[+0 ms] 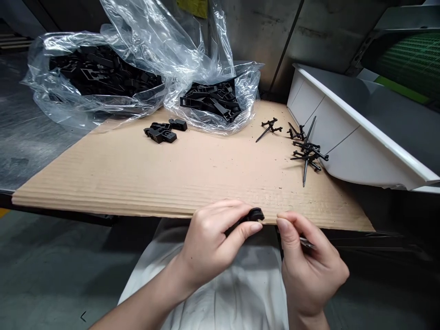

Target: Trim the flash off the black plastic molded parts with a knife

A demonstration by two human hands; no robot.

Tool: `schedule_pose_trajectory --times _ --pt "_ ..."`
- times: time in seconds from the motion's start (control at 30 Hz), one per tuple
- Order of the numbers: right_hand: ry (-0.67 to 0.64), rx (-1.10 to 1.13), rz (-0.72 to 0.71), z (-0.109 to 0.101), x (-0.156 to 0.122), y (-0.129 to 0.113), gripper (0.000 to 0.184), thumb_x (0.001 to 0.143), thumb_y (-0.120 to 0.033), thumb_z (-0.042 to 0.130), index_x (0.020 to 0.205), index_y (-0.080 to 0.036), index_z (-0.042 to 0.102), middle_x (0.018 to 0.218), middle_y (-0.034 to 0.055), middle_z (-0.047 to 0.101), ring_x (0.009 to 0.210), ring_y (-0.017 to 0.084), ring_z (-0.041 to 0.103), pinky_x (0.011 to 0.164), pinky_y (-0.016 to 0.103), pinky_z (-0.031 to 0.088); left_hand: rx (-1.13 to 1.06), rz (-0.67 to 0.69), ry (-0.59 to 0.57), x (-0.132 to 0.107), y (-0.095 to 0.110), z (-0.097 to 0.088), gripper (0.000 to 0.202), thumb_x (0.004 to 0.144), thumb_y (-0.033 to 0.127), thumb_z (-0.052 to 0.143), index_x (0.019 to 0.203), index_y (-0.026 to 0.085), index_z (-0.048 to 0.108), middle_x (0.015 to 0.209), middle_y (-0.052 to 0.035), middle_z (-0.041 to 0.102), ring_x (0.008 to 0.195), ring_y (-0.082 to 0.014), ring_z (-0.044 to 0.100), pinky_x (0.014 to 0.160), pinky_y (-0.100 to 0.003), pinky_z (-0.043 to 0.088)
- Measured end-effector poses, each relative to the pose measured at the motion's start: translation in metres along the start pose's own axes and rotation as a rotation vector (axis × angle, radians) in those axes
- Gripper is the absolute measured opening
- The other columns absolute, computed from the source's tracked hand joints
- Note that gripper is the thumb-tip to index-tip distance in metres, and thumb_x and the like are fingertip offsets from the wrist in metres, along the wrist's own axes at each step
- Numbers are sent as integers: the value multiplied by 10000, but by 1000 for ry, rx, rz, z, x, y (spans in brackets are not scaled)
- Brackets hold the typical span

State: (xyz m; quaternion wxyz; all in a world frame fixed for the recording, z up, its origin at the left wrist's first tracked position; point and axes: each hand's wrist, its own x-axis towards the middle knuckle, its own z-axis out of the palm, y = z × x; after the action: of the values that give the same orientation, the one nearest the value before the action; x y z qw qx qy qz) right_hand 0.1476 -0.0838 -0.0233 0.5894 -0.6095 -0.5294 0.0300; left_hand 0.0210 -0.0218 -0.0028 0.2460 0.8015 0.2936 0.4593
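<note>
My left hand [209, 243] pinches a small black plastic part [255, 215] between thumb and fingers, just over the front edge of the corrugated cardboard sheet [137, 178]. My right hand [309, 270] is close beside it and holds a thin dark pin-like piece [307, 243] between its fingertips, partly hidden by them. The two held pieces are a little apart. Farther up the cardboard lie a small heap of black plastic parts [160, 132] and several black moulded sprues with long spikes [307, 153].
Two clear plastic bags full of black moulded parts [213, 98] lie at the back of the cardboard. A white angled bin [357, 123] stands at the right, with green mesh [412, 64] behind it. A white cloth [213, 288] hangs below the hands.
</note>
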Motion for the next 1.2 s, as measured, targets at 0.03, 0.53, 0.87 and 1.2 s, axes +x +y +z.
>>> schedule_pose_trajectory --times 0.03,0.53,0.87,1.2 --pt "-9 31 42 -1 0 0 230 770 -88 603 875 -290 635 704 -40 661 646 140 611 617 252 459 2 -2 2 0 0 0 128 811 194 580 783 99 661 743 -78 704 683 -180 661 626 -241 505" --pt "-357 251 266 -11 8 -7 236 790 -200 592 997 -314 595 685 -62 574 605 66 518 558 144 436 -162 8 -117 1 -9 -9 216 841 102 515 997 147 658 1033 -83 690 971 -172 638 865 -256 500" --pt "-413 601 485 1 11 -2 27 806 -249 592 790 -229 585 574 -53 499 470 62 427 427 160 351 -240 46 -154 1 -14 -12 206 805 48 544 970 80 663 976 -126 703 922 -176 659 810 -222 519" --pt "-281 208 352 -10 4 -12 249 885 -290 443 1066 -293 615 936 25 600 754 122 544 633 221 457 -223 -2 -156 1 -10 -12 237 822 81 544 1040 134 621 961 -62 712 867 -154 669 771 -200 509"
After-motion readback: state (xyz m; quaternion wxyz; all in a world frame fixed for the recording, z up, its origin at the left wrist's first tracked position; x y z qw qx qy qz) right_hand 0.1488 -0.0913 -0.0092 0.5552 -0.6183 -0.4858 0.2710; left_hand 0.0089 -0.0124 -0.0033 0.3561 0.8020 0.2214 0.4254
